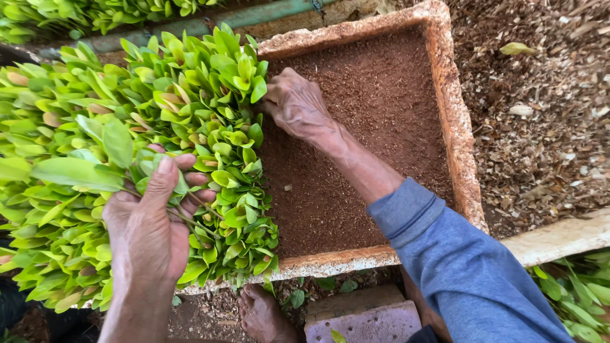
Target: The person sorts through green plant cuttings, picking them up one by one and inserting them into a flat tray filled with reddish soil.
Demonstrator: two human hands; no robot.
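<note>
I am crouched over bare ground strewn with wood chips and dry leaf litter (540, 127), with a purple block (365, 321) near me and my bare foot (260, 314) beside it, just short of the near rim of a pale, crumbling tray (460, 159) filled with fine reddish-brown substrate (375, 127). The left part of the tray is already thick with upright green cuttings (210, 140), while the right part is bare. My left hand (149, 228) is nearest, palm turned down, thumb pointing away from me and fingers curled shut around a bundle of leafy cuttings (82, 165) whose thin stems cross under my knuckles; I judge that squeezing too hard could bruise or snap those stems, and loosening could let the bundle slide onto the planted rows. Farther out, my right hand (295, 105), blue sleeve (457, 260) pushed up the forearm, reaches across the bare substrate to the edge of the planted rows, fingertips bunched together and pressed down among the leaves; whether they pinch a stem I cannot tell. A careless wrist there could knock neighbouring cuttings askew.
</note>
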